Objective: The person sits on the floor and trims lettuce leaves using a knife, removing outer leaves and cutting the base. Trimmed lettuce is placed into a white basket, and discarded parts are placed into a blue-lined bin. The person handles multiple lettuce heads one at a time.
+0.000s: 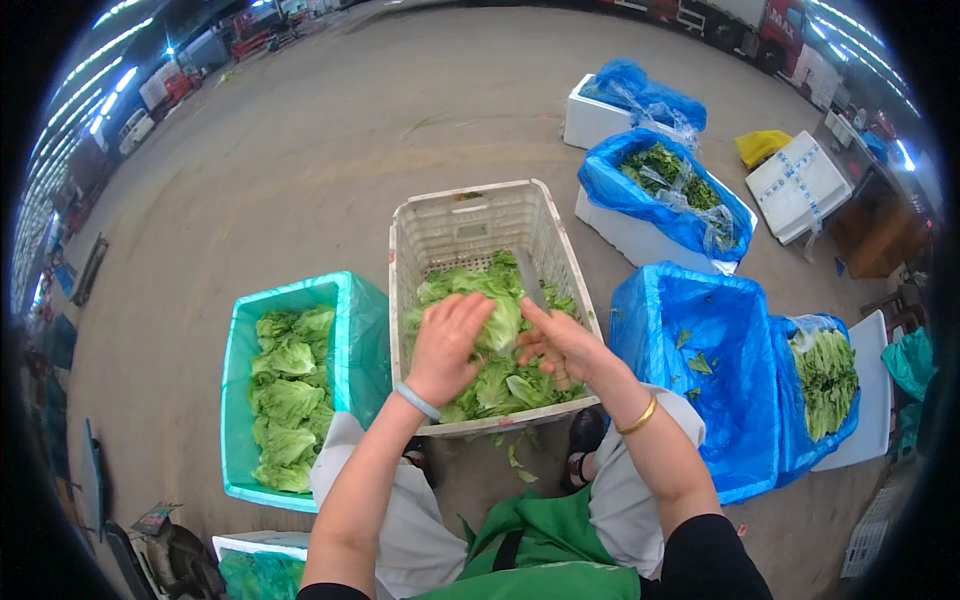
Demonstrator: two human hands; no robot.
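Observation:
A pale plastic crate (405, 255) stands in front of me, partly filled with loose green lettuce leaves (490, 390). Over it, my left hand (450, 345) curls its fingers round a head of lettuce (502, 325). My right hand (565, 345) is close beside the same head, its thumb pointing up along a knife (529, 278) whose broad grey blade rises from that hand. The knife's handle is hidden by the palm. To the left, a box lined with teal plastic (362, 335) holds several lettuce heads (290, 400) laid in rows.
At right are a blue-lined box (735, 420) with a few leaf scraps inside and another blue-lined box of long greens (825, 385). Farther off sit a foam box of leafy greens (650, 235) and a blue-covered foam box (600, 120). Leaf scraps (518, 465) lie between my feet.

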